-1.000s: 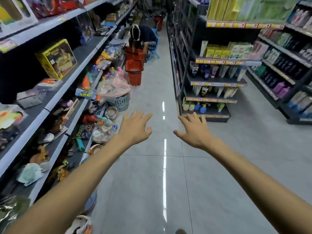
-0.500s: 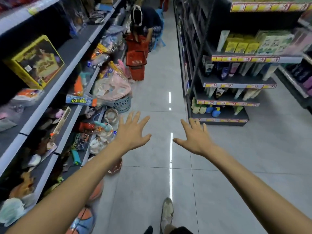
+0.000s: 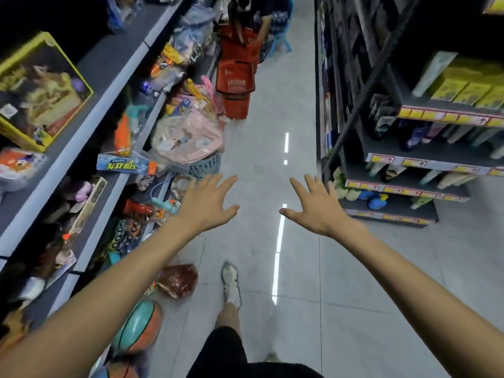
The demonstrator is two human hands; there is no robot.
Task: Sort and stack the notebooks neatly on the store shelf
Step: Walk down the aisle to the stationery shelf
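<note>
No notebooks show anywhere in the head view. My left hand (image 3: 208, 204) is stretched out in front of me over the aisle floor, fingers spread and holding nothing. My right hand (image 3: 315, 207) is stretched out the same way a little to the right, palm down, empty. Both arms reach forward at about waist height. My left foot (image 3: 230, 281) in a pale shoe is stepped forward on the grey tiles below the hands.
Toy shelves (image 3: 90, 124) line the left, with a yellow box (image 3: 41, 88) and a grey basket (image 3: 204, 166) of bags. Balls (image 3: 139, 326) lie low on the left. Red shopping baskets (image 3: 236, 85) and a crouching person (image 3: 251, 15) stand ahead. A shelf unit (image 3: 409, 159) of bottles is on the right.
I have walked forward down the aisle and my view has tipped downward. The red baskets and shelves are closer, and my foot and leg have come into view. Both hands stay spread and empty.
</note>
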